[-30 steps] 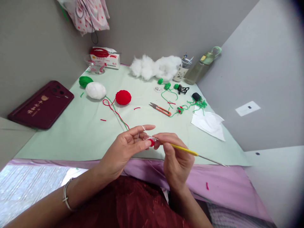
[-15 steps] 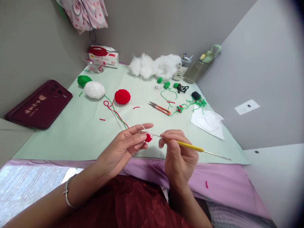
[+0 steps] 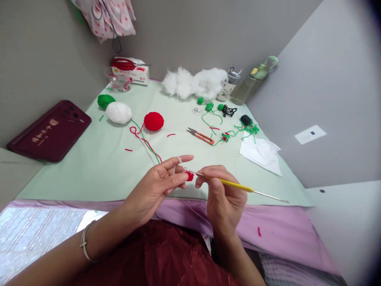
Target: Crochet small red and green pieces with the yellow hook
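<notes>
Between the thumb and fingers of my left hand point(image 3: 162, 180) is a small red crochet piece point(image 3: 189, 176) with white yarn at its top edge. White yarn loops over my raised left index finger. My right hand point(image 3: 224, 194) is closed around the yellow grip of a crochet hook point(image 3: 238, 185). The hook's metal tip meets the upper edge of the piece, though the exact stitch is too small to make out. Red, white and green strands run from my left hand toward a red yarn ball point(image 3: 154, 121), a white yarn ball point(image 3: 119, 113) and a green yarn ball point(image 3: 106, 101).
Orange thread snips point(image 3: 201, 136) lie mid-table, near green crocheted bits point(image 3: 209, 107) and a black hair clip point(image 3: 229, 111). White stuffing point(image 3: 193, 82), a pen cup point(image 3: 228, 88) and a bottle point(image 3: 250, 85) stand at the back. A maroon phone point(image 3: 49, 131) is at left, white paper point(image 3: 260, 154) at right.
The red piece has moved slightly right and down with my left fingers. My right hand has shifted a little left, bringing the hook's tip closer in against the piece.
</notes>
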The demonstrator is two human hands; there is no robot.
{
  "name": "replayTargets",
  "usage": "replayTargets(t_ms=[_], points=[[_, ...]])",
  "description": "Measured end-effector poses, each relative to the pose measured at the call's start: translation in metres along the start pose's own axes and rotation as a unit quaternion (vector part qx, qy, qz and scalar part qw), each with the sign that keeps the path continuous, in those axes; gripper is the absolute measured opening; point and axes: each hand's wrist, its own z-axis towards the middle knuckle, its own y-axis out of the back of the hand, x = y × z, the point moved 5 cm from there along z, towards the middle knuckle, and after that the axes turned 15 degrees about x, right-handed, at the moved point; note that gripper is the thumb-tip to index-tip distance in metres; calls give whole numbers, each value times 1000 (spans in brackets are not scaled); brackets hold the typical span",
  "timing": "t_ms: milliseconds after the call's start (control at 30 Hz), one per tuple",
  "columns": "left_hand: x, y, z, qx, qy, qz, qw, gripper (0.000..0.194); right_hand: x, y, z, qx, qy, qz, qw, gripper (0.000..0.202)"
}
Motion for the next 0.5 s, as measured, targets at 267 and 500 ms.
replayTargets(t_ms=[267,500], points=[[2,-1,-2,24,31,-44,998,53,-4,2,-1,-10,-17,29,999,18],[4,1,-2,46,36,-70,996,36,-9,10,6,-31,-60,132,989,17]])
